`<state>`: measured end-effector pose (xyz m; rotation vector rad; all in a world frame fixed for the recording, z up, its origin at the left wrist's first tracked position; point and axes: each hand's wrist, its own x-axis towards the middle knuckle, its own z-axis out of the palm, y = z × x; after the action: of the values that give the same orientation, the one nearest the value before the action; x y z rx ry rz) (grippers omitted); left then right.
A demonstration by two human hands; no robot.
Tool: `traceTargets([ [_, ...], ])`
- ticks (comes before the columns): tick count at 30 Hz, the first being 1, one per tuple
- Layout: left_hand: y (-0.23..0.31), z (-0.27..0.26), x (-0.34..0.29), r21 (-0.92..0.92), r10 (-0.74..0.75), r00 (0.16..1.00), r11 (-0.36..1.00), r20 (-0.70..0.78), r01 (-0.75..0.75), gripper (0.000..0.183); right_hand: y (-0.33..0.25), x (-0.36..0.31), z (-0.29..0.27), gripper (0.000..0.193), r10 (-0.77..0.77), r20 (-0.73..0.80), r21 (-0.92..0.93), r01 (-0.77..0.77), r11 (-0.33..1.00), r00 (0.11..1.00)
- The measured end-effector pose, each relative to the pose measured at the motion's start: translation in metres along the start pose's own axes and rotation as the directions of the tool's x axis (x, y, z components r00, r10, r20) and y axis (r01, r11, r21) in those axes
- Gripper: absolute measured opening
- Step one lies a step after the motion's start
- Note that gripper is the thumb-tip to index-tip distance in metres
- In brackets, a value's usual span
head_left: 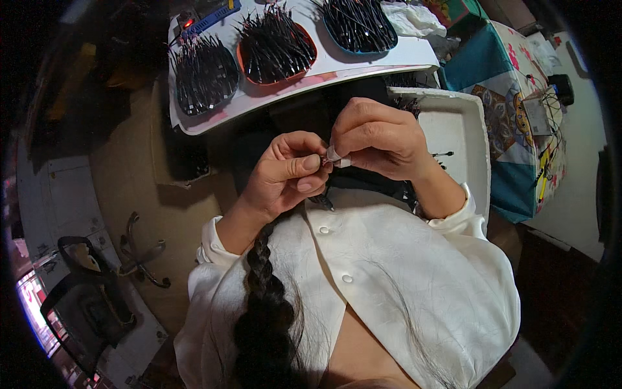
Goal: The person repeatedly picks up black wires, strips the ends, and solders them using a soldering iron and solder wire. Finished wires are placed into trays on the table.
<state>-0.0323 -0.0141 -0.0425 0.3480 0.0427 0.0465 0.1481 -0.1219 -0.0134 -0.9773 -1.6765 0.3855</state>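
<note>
Black cables [275, 48], red-orange bowl [285, 81], blue bowl [364, 52], white shirt [414, 272], teal-and-cream tablecloth [470, 68] with pink flowers

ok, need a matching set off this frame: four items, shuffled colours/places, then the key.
Items
1. Tray under the middle black pile
2. Tray under the rightmost black pile
3. White box
4. Small white piece

Colours/places
A. Where the left hand and right hand meet
B. Blue
C. Beside the right forearm
D. Red-orange

Pairs: 1-D, 2-B, 3-C, 4-A
</note>
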Motion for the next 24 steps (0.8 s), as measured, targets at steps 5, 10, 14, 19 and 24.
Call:
traceTargets([
  [5, 0.004, 0.012, 0.004, 0.372, 0.204, 0.979, 0.911, -0.025, -0.180, 0.012, -0.007, 0.000, 0.008, 0.014, 0.070, -0.114, 0.012, -0.069, 0.998, 0.991],
  [10, 0.022, 0.024, 0.003, 0.908, 0.410, 0.822, -0.305, 0.396, -0.286, 0.013, -0.013, -0.010, 0.029, 0.014, 0.751, 0.040, 0.814, -0.457, 0.358, 0.659],
  [14, 0.027, 0.025, 0.002, 0.919, 0.390, 0.919, 0.340, 0.057, -0.201, 0.012, -0.010, -0.015, 0.019, 0.020, 0.549, -0.249, 0.384, -0.439, 0.812, 0.798],
  [19, 0.023, 0.019, 0.009, 0.576, 0.289, 0.952, 0.797, -0.096, -0.184, 0.011, -0.004, -0.003, 0.001, 0.028, -0.100, -0.200, -0.366, 0.020, 0.931, 0.975],
  [24, 0.022, 0.015, 0.015, 0.456, 0.235, 0.966, 0.875, -0.105, -0.163, 0.012, 0.000, 0.006, 0.000, 0.023, -0.083, -0.149, -0.405, 0.016, 0.914, 0.985],
])
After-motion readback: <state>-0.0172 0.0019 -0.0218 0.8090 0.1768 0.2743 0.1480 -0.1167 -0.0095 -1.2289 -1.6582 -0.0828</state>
